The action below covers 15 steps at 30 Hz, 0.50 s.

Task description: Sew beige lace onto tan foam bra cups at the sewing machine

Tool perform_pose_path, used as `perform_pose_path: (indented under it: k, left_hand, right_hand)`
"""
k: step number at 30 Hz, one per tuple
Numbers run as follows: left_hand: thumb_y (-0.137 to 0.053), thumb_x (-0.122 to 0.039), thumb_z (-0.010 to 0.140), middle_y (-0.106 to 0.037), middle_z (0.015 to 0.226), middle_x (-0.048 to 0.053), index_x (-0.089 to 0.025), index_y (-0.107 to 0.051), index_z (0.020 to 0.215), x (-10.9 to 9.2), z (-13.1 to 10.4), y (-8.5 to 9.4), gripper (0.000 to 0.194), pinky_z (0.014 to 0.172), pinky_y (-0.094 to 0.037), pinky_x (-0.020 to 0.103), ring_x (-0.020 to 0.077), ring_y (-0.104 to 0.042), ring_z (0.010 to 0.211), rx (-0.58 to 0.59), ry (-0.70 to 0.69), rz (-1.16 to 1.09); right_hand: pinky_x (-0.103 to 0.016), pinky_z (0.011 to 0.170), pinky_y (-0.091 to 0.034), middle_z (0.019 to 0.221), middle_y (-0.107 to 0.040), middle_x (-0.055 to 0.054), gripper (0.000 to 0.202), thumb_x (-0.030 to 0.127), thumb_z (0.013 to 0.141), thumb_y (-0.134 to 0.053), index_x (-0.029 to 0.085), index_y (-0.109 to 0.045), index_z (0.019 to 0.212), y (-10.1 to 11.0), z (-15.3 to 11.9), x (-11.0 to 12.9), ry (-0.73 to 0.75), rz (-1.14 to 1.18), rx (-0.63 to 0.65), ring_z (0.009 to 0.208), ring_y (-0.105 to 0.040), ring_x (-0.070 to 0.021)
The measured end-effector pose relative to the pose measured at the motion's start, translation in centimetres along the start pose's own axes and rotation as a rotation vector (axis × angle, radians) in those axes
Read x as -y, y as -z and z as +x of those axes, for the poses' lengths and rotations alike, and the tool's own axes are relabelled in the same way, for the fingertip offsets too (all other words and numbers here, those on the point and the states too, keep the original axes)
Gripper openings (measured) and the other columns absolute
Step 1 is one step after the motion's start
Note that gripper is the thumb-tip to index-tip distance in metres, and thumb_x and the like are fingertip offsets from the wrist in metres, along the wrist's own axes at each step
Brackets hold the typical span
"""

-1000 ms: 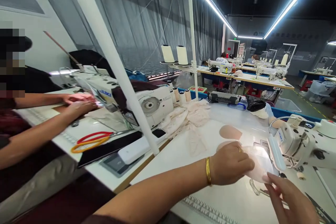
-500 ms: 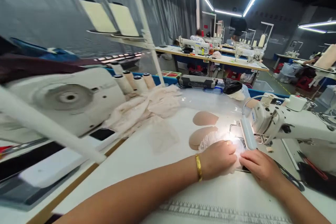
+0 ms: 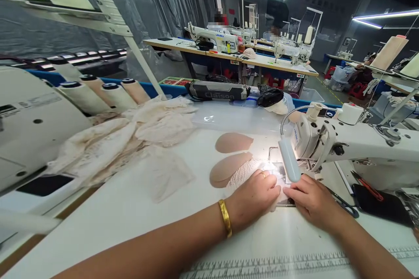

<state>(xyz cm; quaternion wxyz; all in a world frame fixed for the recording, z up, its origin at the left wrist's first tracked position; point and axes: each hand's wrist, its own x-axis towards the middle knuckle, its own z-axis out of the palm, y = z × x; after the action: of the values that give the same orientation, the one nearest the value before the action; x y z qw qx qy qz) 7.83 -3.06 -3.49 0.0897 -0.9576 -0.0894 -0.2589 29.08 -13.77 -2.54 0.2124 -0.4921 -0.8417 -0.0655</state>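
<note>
White lace (image 3: 241,174) lies in from the ruled near edge of the desk (image 3: 118,213); uneven pull could skew it, or its overlap drag the brown pad (image 3: 225,167). The left hand (image 3: 253,196) has its grip closed on it; whether the right hand (image 3: 316,202) pinches or presses, I cannot tell. Its visible length (the rest is hidden) points toward the machine (image 3: 360,139), roughly parallel to that edge.

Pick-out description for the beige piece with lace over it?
From the large white sewing machine on the right, go left to the person's left hand. Just beyond that hand lies the nearer beige piece, rounded like the farther beige piece but partly covered by white lace.
</note>
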Motion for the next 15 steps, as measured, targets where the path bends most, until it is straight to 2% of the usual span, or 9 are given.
perform_pose_path:
  k: [7,13,15]
  left_hand:
    - [-0.046,-0.004,0.092,-0.050,0.072,0.002,-0.017,-0.051,0.070,-0.20,-0.03,-0.39,0.026,0.062,-0.036,0.031,0.0161,-0.042,0.062,-0.026,0.016,-0.037]
    - [-0.054,-0.023,0.097,-0.059,0.081,0.004,-0.017,-0.058,0.079,-0.41,0.16,0.37,0.019,0.067,-0.042,0.034,0.0191,-0.051,0.070,0.085,0.016,-0.126]
    - [-0.056,-0.024,0.098,-0.060,0.080,0.004,-0.017,-0.058,0.078,-0.18,0.29,0.33,0.021,0.068,-0.042,0.034,0.0192,-0.051,0.070,0.110,0.005,-0.124]
  right_hand:
    - [-0.030,0.065,-0.043,0.094,-0.067,-0.006,0.033,0.007,0.096,-0.046,0.021,-0.063,0.121,-0.21,0.07,0.10,-0.011,-0.007,-0.013,0.083,-0.053,-0.0210]
    - [-0.031,0.068,-0.044,0.092,-0.065,-0.006,0.034,0.007,0.096,-0.046,0.022,-0.065,0.119,-0.59,-0.03,0.03,-0.014,-0.030,-0.021,0.083,-0.054,-0.0208]
    - [-0.031,0.068,-0.043,0.090,-0.064,-0.006,0.033,0.007,0.096,-0.046,0.022,-0.065,0.118,-0.65,0.01,0.07,-0.014,-0.031,-0.030,0.083,-0.053,-0.0207]
